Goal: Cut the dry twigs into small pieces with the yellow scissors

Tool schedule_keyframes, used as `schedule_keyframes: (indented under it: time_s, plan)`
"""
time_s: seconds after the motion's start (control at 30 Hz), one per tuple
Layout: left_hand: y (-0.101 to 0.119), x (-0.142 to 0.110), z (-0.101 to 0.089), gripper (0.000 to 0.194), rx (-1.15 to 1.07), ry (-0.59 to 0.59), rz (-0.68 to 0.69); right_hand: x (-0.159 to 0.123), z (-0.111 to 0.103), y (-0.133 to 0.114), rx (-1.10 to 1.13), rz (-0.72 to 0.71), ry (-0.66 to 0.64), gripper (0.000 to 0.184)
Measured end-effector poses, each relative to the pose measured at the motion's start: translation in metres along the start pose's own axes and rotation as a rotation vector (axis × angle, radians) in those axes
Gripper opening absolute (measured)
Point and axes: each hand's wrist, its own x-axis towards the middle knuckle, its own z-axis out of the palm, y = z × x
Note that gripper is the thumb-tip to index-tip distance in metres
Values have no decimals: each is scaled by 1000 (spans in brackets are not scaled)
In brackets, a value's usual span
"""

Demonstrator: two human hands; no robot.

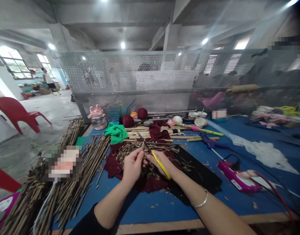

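Note:
My left hand (134,163) is closed in a pinch on a short, thin dry stem that points up between the fingertips. In my right hand (159,162) is a pair of scissors (160,164) with yellow handles, its dark blades slanting up and left beside the stem. Both hands nearly touch above a heap of dry brown clippings (125,153). The heap lies on a dark red cloth (113,163), with a black cloth (199,174) partly under it to the right. Long dry stems (88,163) lie bundled left of my hands.
Behind the heap are a green cloth (116,132), dark red yarn balls (142,113), pale sticks and a pink-lidded jar (98,117). To the right lie a blue glue gun (210,142), a magenta power strip (238,178) and cords. A perforated metal screen (111,81) stands behind.

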Motion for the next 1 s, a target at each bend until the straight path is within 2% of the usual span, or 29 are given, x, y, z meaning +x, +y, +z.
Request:
schedule_keyframes:
  time_s: [0.23,0.37,0.5,0.73,1.0]
  plan:
    - [1,0,-1,32,75,-18,44,-1,-5,-6,-16,-51,-57,42]
    - [-3,2,-3,29,146,24,76,1,-1,3,-121,50,64,38]
    - [-6,4,-1,32,126,9,48,5,4,16,-265,129,197,34]
    - [-10,6,-1,33,-67,-29,-103,7,3,25,-410,86,292,31]
    - [-3,40,5,40,-85,38,-24,26,-3,11,-348,91,403,34]
